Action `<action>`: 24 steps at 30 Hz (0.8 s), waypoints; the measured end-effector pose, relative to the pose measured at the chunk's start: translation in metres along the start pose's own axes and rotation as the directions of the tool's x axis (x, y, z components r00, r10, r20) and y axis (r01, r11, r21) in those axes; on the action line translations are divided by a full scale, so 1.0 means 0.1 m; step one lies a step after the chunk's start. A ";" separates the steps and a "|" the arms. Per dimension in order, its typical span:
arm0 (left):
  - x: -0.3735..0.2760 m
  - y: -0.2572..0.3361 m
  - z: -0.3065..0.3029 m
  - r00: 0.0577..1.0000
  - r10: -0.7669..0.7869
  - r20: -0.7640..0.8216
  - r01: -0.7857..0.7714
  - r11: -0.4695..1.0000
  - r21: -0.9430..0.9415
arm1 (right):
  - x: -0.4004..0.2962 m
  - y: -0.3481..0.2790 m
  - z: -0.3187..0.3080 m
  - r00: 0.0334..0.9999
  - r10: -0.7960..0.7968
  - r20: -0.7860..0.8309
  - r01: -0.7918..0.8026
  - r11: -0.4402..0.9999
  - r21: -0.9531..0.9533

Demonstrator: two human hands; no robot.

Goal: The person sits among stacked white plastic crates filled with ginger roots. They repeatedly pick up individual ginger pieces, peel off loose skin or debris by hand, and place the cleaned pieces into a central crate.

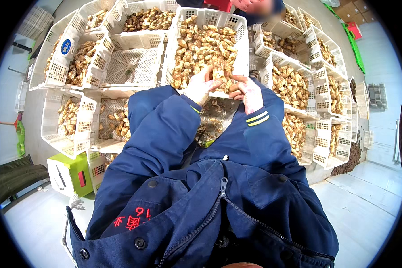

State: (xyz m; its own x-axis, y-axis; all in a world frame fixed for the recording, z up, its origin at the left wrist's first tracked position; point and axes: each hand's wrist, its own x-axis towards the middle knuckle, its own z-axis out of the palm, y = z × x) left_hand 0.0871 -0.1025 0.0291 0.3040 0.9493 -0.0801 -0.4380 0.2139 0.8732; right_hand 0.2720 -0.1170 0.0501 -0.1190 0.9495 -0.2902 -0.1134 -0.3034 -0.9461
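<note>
My left hand [200, 86] grips a pale brown mushroom [218, 71], apparently a matsutake, between thumb and fingers. It is held over the near end of a white perforated plastic crate [168, 57]. That crate is heaped with similar mushrooms [201, 47]. Close by on the right, my right hand [249, 92] has its fingers bent towards the held mushroom. Whether the right fingertips pinch anything is too small to tell. Below the hands, between my legs, lie brown scraps and trimmings [212, 117].
More white crates of mushrooms flank me on the left [68, 110] and right [289, 83]. One crate [134, 62] at the upper left shows its bare mesh bottom. Another person [259, 10] is across the main crate. A green and white box [70, 174] stands at lower left.
</note>
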 end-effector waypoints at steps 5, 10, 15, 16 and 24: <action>-0.07 0.15 0.14 0.988 0.029 0.153 0.036 0.912 -0.408 | 0.05 0.09 -0.24 0.999 0.027 0.029 -0.028 0.999 0.021; -0.09 0.20 0.17 0.939 0.035 0.343 0.162 0.835 -0.527 | 0.04 0.18 -0.22 0.998 0.048 0.052 -0.050 0.998 0.036; -0.12 0.23 0.12 0.939 -0.052 0.341 0.256 0.767 -0.588 | 0.05 0.19 -0.20 0.993 0.112 0.037 -0.113 0.993 0.021; -0.12 0.23 0.12 0.943 -0.053 0.328 0.254 0.754 -0.606 | 0.04 0.20 -0.20 0.994 0.103 0.030 -0.103 0.995 -0.004; -0.09 0.24 0.09 0.986 0.001 0.167 0.091 0.835 -0.542 | 0.12 0.33 -0.25 0.990 0.137 0.037 -0.137 0.991 -0.003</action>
State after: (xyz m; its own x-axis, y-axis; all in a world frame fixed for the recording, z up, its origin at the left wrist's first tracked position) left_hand 0.0818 -0.1078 0.0553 0.4408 0.8976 0.0027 -0.7970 0.3900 0.4612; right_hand 0.2918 -0.1139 0.0115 -0.1697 0.8956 -0.4113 -0.0932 -0.4300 -0.8980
